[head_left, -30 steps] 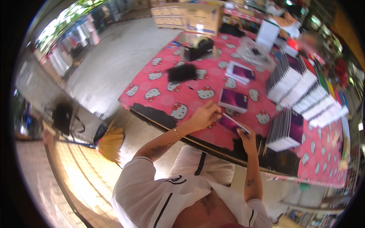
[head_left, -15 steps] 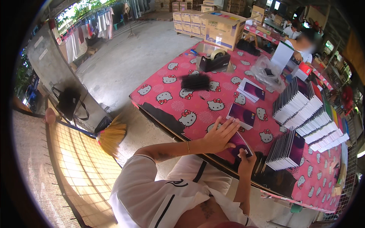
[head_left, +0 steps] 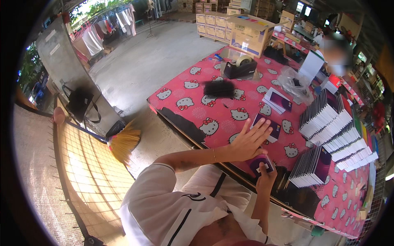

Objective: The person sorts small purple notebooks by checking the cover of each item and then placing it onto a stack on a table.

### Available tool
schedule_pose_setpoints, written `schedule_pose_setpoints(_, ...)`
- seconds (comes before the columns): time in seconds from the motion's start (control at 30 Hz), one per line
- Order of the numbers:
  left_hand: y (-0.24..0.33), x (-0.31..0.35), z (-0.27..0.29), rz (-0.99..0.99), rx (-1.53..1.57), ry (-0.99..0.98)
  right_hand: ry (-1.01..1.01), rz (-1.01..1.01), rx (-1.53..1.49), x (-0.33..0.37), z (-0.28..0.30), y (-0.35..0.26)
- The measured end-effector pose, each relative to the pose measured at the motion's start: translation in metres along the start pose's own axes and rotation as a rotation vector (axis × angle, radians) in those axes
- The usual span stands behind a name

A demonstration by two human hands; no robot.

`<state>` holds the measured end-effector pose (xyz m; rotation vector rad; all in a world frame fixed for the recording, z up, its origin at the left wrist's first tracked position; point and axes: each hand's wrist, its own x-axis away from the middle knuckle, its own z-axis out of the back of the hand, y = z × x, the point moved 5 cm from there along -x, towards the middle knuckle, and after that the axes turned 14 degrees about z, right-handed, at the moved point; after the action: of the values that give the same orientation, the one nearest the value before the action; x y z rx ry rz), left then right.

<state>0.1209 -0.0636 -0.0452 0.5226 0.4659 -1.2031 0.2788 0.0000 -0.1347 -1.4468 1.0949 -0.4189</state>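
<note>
At the table's near edge, my right hand (head_left: 266, 178) grips a small purple notebook (head_left: 256, 165), its thumb on top of the cover. My left hand (head_left: 251, 140) lies flat with fingers stretched out, just beyond that notebook. Its fingertips overlap another purple notebook (head_left: 274, 134) on the table; whether they touch it I cannot tell. Farther back lie more notebooks (head_left: 280, 101), one with a purple cover. To the right of my right hand stands a row of spiral-bound notebooks (head_left: 308, 168) with white page edges.
Taller notebook stacks (head_left: 326, 115) fill the table's right side. A black tape dispenser (head_left: 240, 69), a black bristly bundle (head_left: 219, 89) and a clear plastic bag (head_left: 294, 84) sit farther back. A cardboard box (head_left: 249, 35) stands at the far edge. Another person (head_left: 334, 53) is beyond the stacks.
The view has shifted slightly, moving the scene rightward and down. My left hand has slid off the held notebook toward the one beyond it. My right hand keeps its grip.
</note>
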Motion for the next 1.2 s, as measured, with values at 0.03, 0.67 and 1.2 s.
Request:
schedule_pose_setpoints(0.03, 0.002, 0.006, -0.001, -0.024, 0.066, -0.037, 0.005, 0.002, -0.013, 0.0, 0.001, -0.001)
schedule_pose_setpoints(0.67, 0.018, 0.051, -0.009, -0.143, 0.141, -0.16, 0.036, -0.014, -0.037, -0.008, -0.007, -0.022)
schedule_pose_setpoints(1.2, 0.005, 0.013, -0.013, -0.185, 0.311, -0.145, -0.066, 0.034, 0.198, -0.01, 0.0, -0.021)
